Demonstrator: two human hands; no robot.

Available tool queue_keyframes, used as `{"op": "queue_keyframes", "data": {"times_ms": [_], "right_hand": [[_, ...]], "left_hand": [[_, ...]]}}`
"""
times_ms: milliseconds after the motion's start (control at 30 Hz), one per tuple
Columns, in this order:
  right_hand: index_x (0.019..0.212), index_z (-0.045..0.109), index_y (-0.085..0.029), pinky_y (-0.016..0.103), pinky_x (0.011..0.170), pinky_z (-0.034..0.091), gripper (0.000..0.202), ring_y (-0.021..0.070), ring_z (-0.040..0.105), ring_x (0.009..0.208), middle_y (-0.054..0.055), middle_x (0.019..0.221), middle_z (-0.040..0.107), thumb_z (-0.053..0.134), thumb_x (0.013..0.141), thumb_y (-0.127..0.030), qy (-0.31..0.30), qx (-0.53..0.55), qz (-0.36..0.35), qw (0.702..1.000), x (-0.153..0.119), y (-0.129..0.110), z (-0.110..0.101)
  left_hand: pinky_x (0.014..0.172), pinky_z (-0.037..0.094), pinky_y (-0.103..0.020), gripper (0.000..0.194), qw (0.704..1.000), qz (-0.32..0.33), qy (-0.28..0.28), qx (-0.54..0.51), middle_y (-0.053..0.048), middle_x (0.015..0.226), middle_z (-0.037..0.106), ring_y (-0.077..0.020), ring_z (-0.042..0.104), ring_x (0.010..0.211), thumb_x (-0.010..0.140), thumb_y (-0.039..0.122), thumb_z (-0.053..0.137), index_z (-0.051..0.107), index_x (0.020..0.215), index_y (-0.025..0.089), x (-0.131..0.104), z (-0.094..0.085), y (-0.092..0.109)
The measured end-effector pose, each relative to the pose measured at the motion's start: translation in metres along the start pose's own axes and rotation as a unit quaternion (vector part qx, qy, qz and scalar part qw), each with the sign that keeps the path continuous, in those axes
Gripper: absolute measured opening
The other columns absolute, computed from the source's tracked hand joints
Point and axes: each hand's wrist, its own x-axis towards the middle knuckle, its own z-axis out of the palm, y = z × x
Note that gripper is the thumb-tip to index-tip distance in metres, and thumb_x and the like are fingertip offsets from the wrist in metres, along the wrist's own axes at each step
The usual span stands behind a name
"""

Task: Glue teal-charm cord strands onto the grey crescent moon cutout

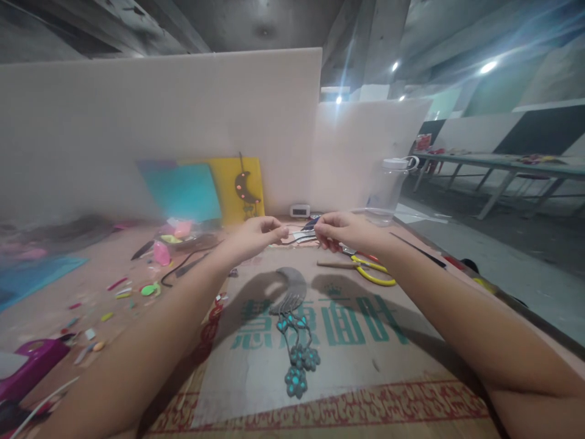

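Note:
My left hand [265, 233] and my right hand [336, 229] are raised over the far part of the work sheet, a short gap between them. Thumb and fingers of each are pinched together. A faint pale line seems to run across the gap, too thin to identify. Below them lies a grey crescent moon ornament [297, 281] with strands hanging toward me. Turquoise heart pieces [292, 322] and grey flowers with turquoise dots [296, 381] are on these strands. Yellow-handled scissors [375, 271] lie close to my right hand.
A similar moon ornament [244, 188] hangs against a yellow board [226, 189] beside a turquoise sheet [192, 189]. A small digital clock [300, 211] and a clear jug [388, 189] stand at the back. Coloured scraps [148, 290] and a magenta tool [39, 363] lie left.

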Motion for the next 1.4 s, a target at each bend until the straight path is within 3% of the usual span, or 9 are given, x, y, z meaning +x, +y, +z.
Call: {"op": "queue_keyframes", "data": {"times_ms": [133, 367, 533, 733, 1067, 1133, 1233, 1300, 1400], "right_hand": [[0.071, 0.057, -0.021, 0.022, 0.048, 0.043, 0.034, 0.0094, 0.055, 0.049, 0.000, 0.064, 0.065, 0.059, 0.095, -0.045, -0.037, -0.042, -0.016, 0.998, 0.002, 0.006, 0.007], [0.074, 0.059, -0.021, 0.024, 0.050, 0.045, 0.035, 0.0111, 0.058, 0.052, 0.001, 0.067, 0.068, 0.054, 0.097, -0.047, -0.042, -0.076, -0.028, 0.996, -0.002, 0.004, 0.010], [0.074, 0.058, -0.020, 0.023, 0.049, 0.043, 0.035, 0.0096, 0.055, 0.050, 0.001, 0.065, 0.066, 0.054, 0.097, -0.046, -0.034, -0.041, -0.030, 0.998, -0.002, 0.002, 0.016], [0.079, 0.064, -0.018, 0.023, 0.049, 0.039, 0.031, 0.0101, 0.051, 0.048, -0.001, 0.058, 0.060, 0.054, 0.095, -0.043, -0.076, -0.043, 0.029, 0.996, -0.002, 0.013, 0.030], [0.089, 0.074, -0.019, 0.024, 0.048, 0.031, 0.051, 0.0101, 0.043, 0.048, -0.003, 0.055, 0.053, 0.054, 0.094, -0.065, -0.190, 0.002, 0.129, 0.973, -0.029, 0.060, -0.002], [0.094, 0.075, -0.018, 0.024, 0.047, 0.032, 0.052, 0.0102, 0.046, 0.049, 0.000, 0.061, 0.061, 0.054, 0.094, -0.066, -0.192, -0.016, 0.151, 0.969, -0.028, 0.063, -0.009], [0.119, 0.071, -0.022, 0.027, 0.053, 0.045, 0.048, 0.0111, 0.055, 0.054, 0.007, 0.097, 0.075, 0.061, 0.092, -0.060, -0.087, -0.107, 0.114, 0.984, -0.016, 0.063, -0.004], [0.138, 0.059, -0.027, 0.031, 0.061, 0.052, 0.053, 0.0113, 0.059, 0.058, 0.009, 0.127, 0.070, 0.065, 0.091, -0.052, -0.017, -0.121, 0.073, 0.990, -0.003, 0.059, 0.011], [0.145, 0.050, -0.027, 0.031, 0.058, 0.052, 0.061, 0.0140, 0.064, 0.066, 0.011, 0.137, 0.065, 0.067, 0.089, -0.044, -0.030, -0.025, 0.050, 0.998, 0.018, 0.056, 0.038]], "left_hand": [[0.103, 0.048, -0.040, 0.054, 0.993, 0.084, 0.058, 0.059, -0.012, 0.142, 0.063, -0.0266, 0.063, 0.123, 0.093, 0.048, 0.061, 0.058, 0.139, 0.021, -0.009, 0.015, 0.014], [0.118, 0.035, -0.045, 0.058, 0.965, 0.214, 0.054, 0.143, -0.009, 0.148, 0.060, -0.0289, 0.051, 0.139, 0.083, 0.037, 0.078, 0.062, 0.137, 0.025, -0.018, 0.033, 0.029], [0.090, 0.049, -0.033, 0.040, 0.993, 0.096, -0.012, 0.075, -0.005, 0.112, 0.077, -0.0232, 0.069, 0.102, 0.090, 0.043, 0.066, 0.070, 0.124, 0.023, -0.010, 0.013, 0.017], [0.055, 0.036, -0.025, 0.042, 0.993, 0.007, -0.106, 0.053, -0.001, 0.076, 0.069, -0.0149, 0.056, 0.064, 0.086, 0.061, 0.062, 0.074, 0.085, 0.021, 0.004, -0.008, -0.015], [0.061, 0.039, -0.024, 0.050, 0.968, -0.064, -0.222, 0.100, -0.001, 0.079, 0.072, -0.0177, 0.063, 0.074, 0.084, 0.068, 0.058, 0.074, 0.084, 0.020, -0.004, -0.005, -0.062], [0.063, 0.040, -0.025, 0.048, 0.968, -0.073, -0.225, 0.084, -0.001, 0.081, 0.074, -0.0182, 0.064, 0.076, 0.083, 0.067, 0.062, 0.076, 0.089, 0.021, -0.004, -0.005, -0.063], [0.062, 0.041, -0.025, 0.042, 0.974, -0.103, -0.202, 0.024, -0.001, 0.079, 0.074, -0.0178, 0.064, 0.073, 0.079, 0.062, 0.070, 0.077, 0.090, 0.022, -0.003, 0.003, -0.057], [0.062, 0.042, -0.026, 0.038, 0.975, -0.134, -0.171, -0.049, -0.001, 0.075, 0.072, -0.0168, 0.064, 0.069, 0.080, 0.057, 0.071, 0.075, 0.089, 0.021, -0.003, 0.015, -0.051], [0.062, 0.043, -0.025, 0.026, 0.957, -0.158, -0.100, -0.221, -0.001, 0.072, 0.068, -0.0135, 0.060, 0.065, 0.079, 0.043, 0.075, 0.070, 0.084, 0.017, -0.002, 0.038, -0.047]]}}
